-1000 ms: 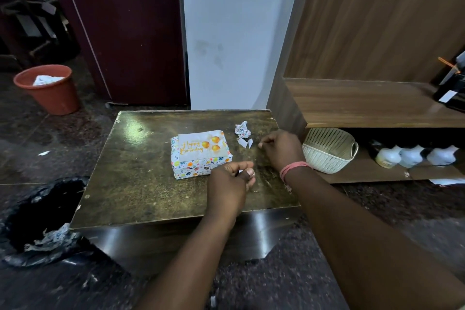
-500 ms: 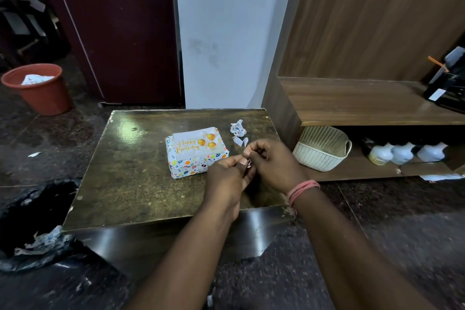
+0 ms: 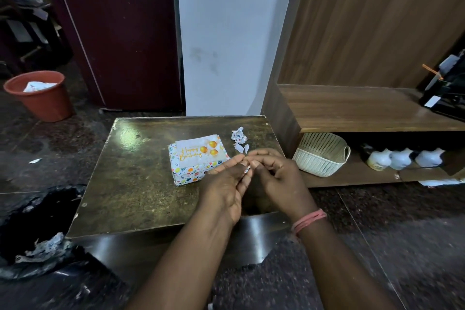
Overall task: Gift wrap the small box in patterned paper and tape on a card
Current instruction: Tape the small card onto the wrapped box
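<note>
A person's two hands meet just above the near right part of a dark low table (image 3: 130, 184), fingertips drawn together over a tiny pale scrap (image 3: 247, 170) that shows between them. The left hand (image 3: 225, 184) and the right hand (image 3: 276, 176) both curl their fingers inward and appear to pinch this scrap, which is too small to identify; it may be a bit of tape or its backing.

The small box (image 3: 192, 172), already covered in white paper printed with coloured shapes, sits on the table just left of and beyond the hands, its near right corner partly hidden by the left hand. A "Happy Birthday" card (image 3: 198, 150) with orange balloons lies flat on top of the box. Whether the card is already fastened cannot be told.

Just right of the box, on the far side of the hands, lie a crumpled ball of patterned paper (image 3: 238, 134) and two small white scraps (image 3: 242, 148).

The wrapping looks complete, so the step in hand seems to be the last one: readying a piece of tape for the card, or clearing away leftover bits. If it is tape, the next move calls for carrying it to a card edge and pressing it down across card and paper without shifting the card.

A cream basket (image 3: 322, 153) stands on a shelf to the right, an orange bin (image 3: 42, 98) on the floor at far left.
</note>
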